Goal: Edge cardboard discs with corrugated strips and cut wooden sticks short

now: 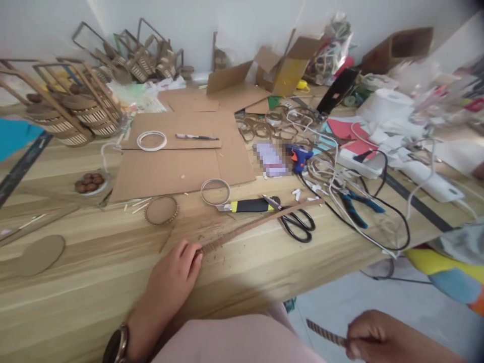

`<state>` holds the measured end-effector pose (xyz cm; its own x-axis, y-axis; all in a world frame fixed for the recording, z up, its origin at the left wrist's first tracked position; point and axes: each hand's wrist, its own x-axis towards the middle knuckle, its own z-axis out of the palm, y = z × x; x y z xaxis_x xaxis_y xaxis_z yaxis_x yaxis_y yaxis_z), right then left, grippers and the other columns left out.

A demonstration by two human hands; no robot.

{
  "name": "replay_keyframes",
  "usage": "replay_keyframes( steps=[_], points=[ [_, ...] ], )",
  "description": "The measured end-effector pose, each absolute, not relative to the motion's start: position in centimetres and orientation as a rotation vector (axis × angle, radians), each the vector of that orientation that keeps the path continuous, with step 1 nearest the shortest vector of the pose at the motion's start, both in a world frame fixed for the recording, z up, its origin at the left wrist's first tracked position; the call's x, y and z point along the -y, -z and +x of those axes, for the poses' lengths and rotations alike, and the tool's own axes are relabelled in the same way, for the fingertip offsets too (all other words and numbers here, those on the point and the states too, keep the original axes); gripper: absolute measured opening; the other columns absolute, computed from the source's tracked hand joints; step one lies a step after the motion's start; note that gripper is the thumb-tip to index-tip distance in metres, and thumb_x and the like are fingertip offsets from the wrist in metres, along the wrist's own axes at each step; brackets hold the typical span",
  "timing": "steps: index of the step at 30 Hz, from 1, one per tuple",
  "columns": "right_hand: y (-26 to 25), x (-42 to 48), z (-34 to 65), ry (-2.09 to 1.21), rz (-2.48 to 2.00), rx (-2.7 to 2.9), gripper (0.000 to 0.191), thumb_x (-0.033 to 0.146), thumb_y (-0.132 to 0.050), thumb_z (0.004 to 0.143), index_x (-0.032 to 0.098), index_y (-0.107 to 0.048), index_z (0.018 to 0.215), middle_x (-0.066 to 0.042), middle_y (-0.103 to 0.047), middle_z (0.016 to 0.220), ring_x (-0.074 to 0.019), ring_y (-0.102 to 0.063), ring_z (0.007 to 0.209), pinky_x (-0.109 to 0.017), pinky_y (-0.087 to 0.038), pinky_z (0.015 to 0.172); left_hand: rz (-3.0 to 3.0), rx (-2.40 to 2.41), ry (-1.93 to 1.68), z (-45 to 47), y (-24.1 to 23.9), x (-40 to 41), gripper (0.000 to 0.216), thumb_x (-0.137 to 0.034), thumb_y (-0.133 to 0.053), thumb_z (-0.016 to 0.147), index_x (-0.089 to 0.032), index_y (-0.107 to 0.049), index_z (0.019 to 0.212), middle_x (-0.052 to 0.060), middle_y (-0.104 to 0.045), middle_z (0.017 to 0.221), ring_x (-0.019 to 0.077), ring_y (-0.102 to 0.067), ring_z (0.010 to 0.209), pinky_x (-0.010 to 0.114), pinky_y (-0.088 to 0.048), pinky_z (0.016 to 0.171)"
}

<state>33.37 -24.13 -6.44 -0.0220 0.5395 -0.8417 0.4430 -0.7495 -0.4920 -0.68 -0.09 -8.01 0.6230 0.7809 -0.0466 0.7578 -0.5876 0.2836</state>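
My left hand (174, 275) rests on the table with its fingers closed on the near end of a long brown cardboard strip (253, 224), which runs right past the scissors. Over the floor, beyond the table's edge, my right hand (376, 335) pinches a short ribbed cardboard strip (325, 333). Black-handled scissors (298, 225) and a yellow-and-black utility knife (251, 205) lie by the long strip. Beyond my left hand sit a round cardboard base with a ribbed edge (161, 210) and a cardboard ring (215, 192).
Flat cardboard sheets (181, 174) cover the middle of the table. A blue glue gun (301, 159), blue-handled pliers (357, 206) and looping cables crowd the right. Small lantern-like baskets (91, 113) stand back left. A cardboard disc (40, 255) lies near left.
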Motion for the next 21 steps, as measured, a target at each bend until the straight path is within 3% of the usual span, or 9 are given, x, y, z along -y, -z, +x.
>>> replay_keyframes(
  steps=[5,8,11,15,18,21],
  points=[
    [3.5,22.2,32.4,-1.732,-1.997,1.236,0.051,0.065,-0.048,0.09,0.022,-0.074,0.085,-0.002,-0.067,0.06,-0.017,-0.058,0.061,-0.029,-0.047,0.066,2.595,-1.249,-0.143,-0.7,7.9,0.1,0.027,-0.027,-0.038,0.099,-0.019,-0.063,0.101,0.006,-0.068,0.094,0.0247,-0.069,0.082,0.036,-0.053,0.069],
    [1.3,20.5,32.0,-1.566,-1.874,1.115,0.052,0.067,-0.047,0.091,0.023,-0.074,0.099,-0.006,-0.071,0.075,-0.0189,-0.059,0.065,-0.032,-0.047,0.064,2.589,-1.267,-0.146,-0.6,8.0,0.2,0.027,-0.027,-0.037,0.099,-0.02,-0.063,0.101,0.006,-0.068,0.095,0.0241,-0.069,0.081,0.035,-0.052,0.068],
    [0.2,17.2,31.5,-1.428,-1.764,0.796,0.045,0.061,-0.06,0.087,0.023,-0.072,0.109,-0.009,-0.074,0.091,-0.0202,-0.065,0.074,-0.033,-0.05,0.068,2.591,-1.259,-0.162,-0.6,8.3,0.2,0.029,-0.027,-0.036,0.099,-0.02,-0.064,0.1,0.006,-0.069,0.094,0.0234,-0.069,0.081,0.034,-0.052,0.067],
    [0.3,11.3,31.4,-1.531,-1.477,0.515,0.05,0.047,-0.08,0.075,0.024,-0.069,0.117,-0.01,-0.076,0.103,-0.0201,-0.07,0.082,-0.035,-0.054,0.079,2.57,-1.244,-0.185,-0.6,8.8,0.3,0.031,-0.025,-0.036,0.098,-0.019,-0.066,0.103,0.007,-0.069,0.093,0.0233,-0.07,0.081,0.035,-0.054,0.07],
    [0.7,7.0,32.1,-1.595,-1.43,0.569,0.045,0.039,-0.082,0.073,0.021,-0.071,0.113,-0.011,-0.077,0.106,-0.0186,-0.071,0.082,-0.032,-0.056,0.078,2.534,-1.251,-0.185,-0.5,9.1,0.5,0.031,-0.024,-0.036,0.098,-0.02,-0.067,0.103,0.007,-0.07,0.094,0.0235,-0.07,0.083,0.035,-0.054,0.071],
    [1.2,3.2,33.4,-1.422,-1.663,0.901,0.044,0.048,-0.071,0.079,0.019,-0.069,0.111,-0.012,-0.077,0.099,-0.0165,-0.069,0.069,-0.029,-0.055,0.062,2.507,-1.247,-0.192,-0.3,9.3,0.6,0.033,-0.023,-0.036,0.097,-0.021,-0.068,0.101,0.007,-0.07,0.093,0.024,-0.07,0.081,0.036,-0.055,0.071]
  ],
)
